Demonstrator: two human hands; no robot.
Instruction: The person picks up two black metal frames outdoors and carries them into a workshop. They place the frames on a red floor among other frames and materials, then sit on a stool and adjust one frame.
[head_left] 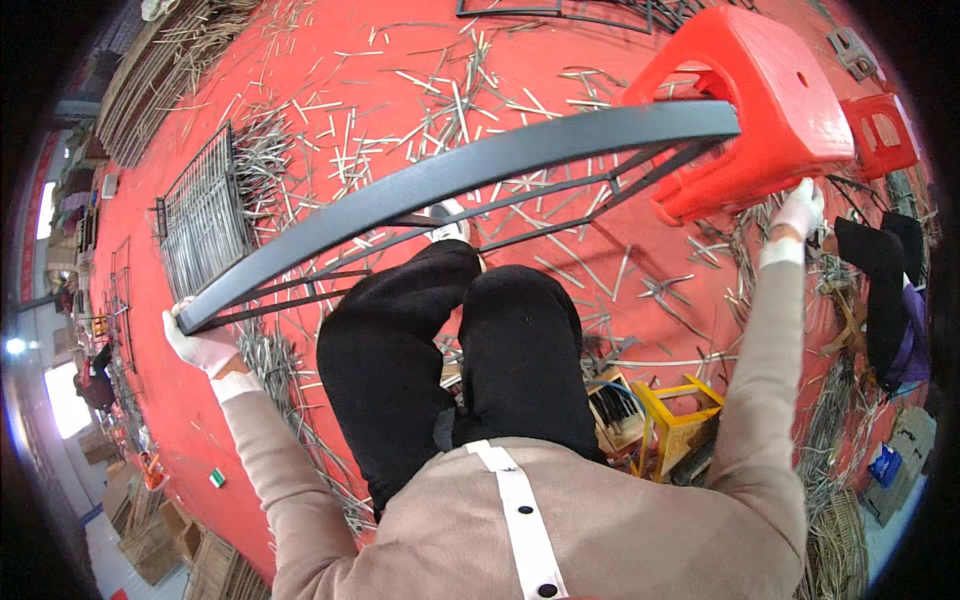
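A black metal frame (pixel 450 160) with a wide curved top bar and thin rods beneath spans the space before my knees. My left hand (pixel 200 345), in a white glove, is closed round its left end. The frame's far right end overlaps the legs of a red plastic stool (pixel 790 110); whether they touch I cannot tell. At the stool's lower right seat edge is my right hand (pixel 800 210), also gloved in white, its fingers closed on that edge. The stool appears tilted, its seat turned to the right.
Grey strips (pixel 460 100) lie scattered over the red floor (pixel 330 70). A wire rack (pixel 205 215) stands at left, with a bundle of strips beside it. A yellow stool (pixel 680 420) and a wooden box (pixel 615 415) are by my right thigh. Another person's dark-clothed leg (pixel 870 255) is at right.
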